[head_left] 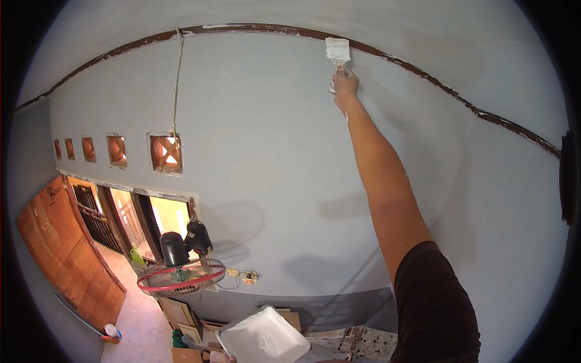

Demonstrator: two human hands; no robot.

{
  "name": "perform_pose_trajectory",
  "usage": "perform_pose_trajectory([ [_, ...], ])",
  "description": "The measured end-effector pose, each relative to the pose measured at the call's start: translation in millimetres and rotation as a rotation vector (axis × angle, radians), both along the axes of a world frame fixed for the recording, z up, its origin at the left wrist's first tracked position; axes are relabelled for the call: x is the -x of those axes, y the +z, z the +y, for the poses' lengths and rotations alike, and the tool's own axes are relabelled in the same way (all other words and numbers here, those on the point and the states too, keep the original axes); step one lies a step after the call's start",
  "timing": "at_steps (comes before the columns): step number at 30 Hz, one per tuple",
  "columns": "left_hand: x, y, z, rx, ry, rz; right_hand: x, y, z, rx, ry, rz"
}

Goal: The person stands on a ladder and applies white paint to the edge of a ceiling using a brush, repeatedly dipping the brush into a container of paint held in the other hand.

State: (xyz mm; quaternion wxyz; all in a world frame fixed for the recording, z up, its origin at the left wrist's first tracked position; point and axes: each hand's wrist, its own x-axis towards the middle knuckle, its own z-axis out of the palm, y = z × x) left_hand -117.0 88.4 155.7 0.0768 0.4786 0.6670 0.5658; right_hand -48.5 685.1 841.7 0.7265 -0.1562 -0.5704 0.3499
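Note:
My right hand [345, 83] is raised high, gripping the handle of a white, paint-covered brush [337, 49]. The brush head is against the top of the pale wall [272, 121], at the lower edge of a brown trim strip [266, 28] with white flecks. Low in the view, my left hand [232, 359], mostly cut off by the bottom edge, holds a white plastic paint tray [242, 333] with white paint in it.
A fan [180, 277] stands left of centre near sockets [250, 277]. Behind are an open wooden door [69, 248], bright openings, small vents [164, 151] and a hanging cable [177, 91]. Stacked boards [181, 311], cardboard and a paint-spattered surface [369, 342] are below.

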Motion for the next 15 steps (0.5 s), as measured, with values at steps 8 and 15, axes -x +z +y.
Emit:
perform_pose_trajectory([
  [8,5.6,0.1,3.7,0.049,-0.019,0.022,-11.3,51.3,-14.9,0.124,-0.040,0.036],
  [15,7.5,-0.4,5.1,0.076,-0.029,0.015,-0.3,50.1,-30.4,-0.008,0.039,0.160],
])
